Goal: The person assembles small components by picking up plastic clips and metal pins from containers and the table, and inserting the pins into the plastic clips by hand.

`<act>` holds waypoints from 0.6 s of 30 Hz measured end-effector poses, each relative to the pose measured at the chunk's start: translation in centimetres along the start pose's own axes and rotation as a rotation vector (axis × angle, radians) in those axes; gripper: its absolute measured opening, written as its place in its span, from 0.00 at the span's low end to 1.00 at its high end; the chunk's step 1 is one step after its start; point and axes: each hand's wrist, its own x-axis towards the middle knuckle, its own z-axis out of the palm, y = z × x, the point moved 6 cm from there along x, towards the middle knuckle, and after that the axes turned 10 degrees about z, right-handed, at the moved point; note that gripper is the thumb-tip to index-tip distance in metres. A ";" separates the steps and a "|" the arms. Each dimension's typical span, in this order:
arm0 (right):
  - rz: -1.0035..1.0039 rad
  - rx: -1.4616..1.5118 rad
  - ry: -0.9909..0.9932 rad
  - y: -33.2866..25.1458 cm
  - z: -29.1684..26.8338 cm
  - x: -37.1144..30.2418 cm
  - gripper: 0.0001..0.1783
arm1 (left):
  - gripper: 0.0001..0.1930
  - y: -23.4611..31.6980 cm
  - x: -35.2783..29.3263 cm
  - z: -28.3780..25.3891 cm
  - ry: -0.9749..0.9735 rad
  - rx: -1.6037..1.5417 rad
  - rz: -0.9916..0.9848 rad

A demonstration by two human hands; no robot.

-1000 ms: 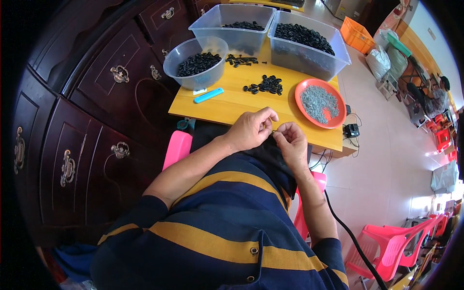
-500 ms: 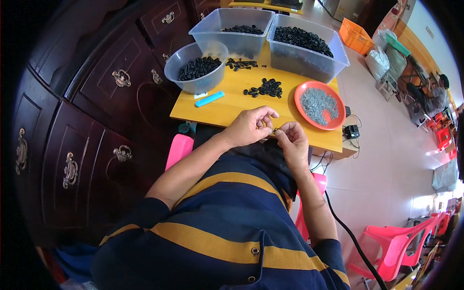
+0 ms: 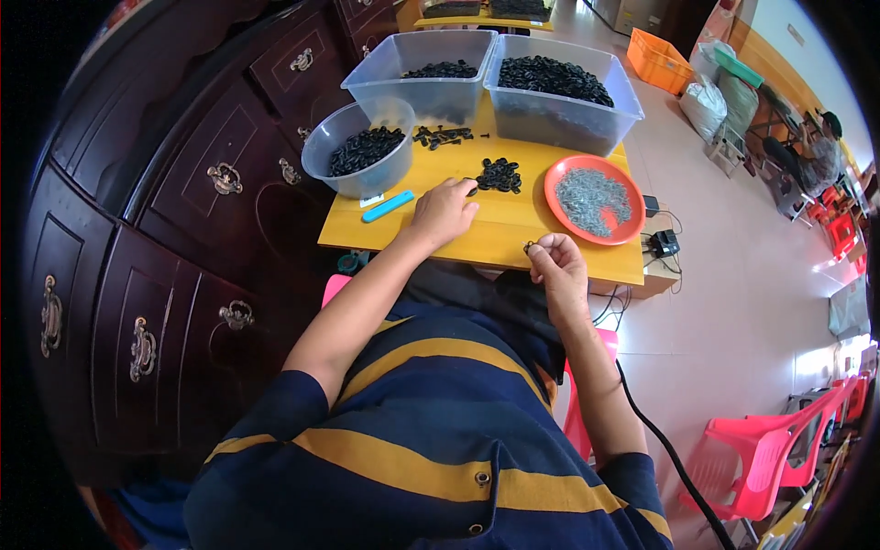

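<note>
My left hand (image 3: 444, 213) lies low over the yellow table at the near left of a loose pile of small black oval pieces (image 3: 500, 175). Its thumb and index finger are apart, and one black piece (image 3: 472, 192) sits against the index fingertip. Close to the table's front edge, my right hand (image 3: 561, 266) pinches a small dark ring-shaped piece (image 3: 529, 247) between thumb and fingers. What else those fingers may hold is too small to make out. To the right of the pile stands a red-orange plate (image 3: 553, 203) full of small silvery-clear pieces.
Two clear bins (image 3: 417, 99) (image 3: 561, 119) and a round clear tub (image 3: 367, 180) hold black pieces along the back and left. A blue stick-like tool (image 3: 388, 206) lies before the tub. Black screw-like parts (image 3: 442, 137) lie behind. Dark drawers (image 3: 215, 174) flank the left.
My left hand has left the right one and moved left and forward to the black pile. The right hand keeps its pinch in nearly the same place. The view has shifted slightly.
</note>
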 end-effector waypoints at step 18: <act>0.013 0.014 0.008 0.0 -0.1 0.0 0.07 | 0.05 1.6 -0.8 0.6 -0.031 0.270 0.145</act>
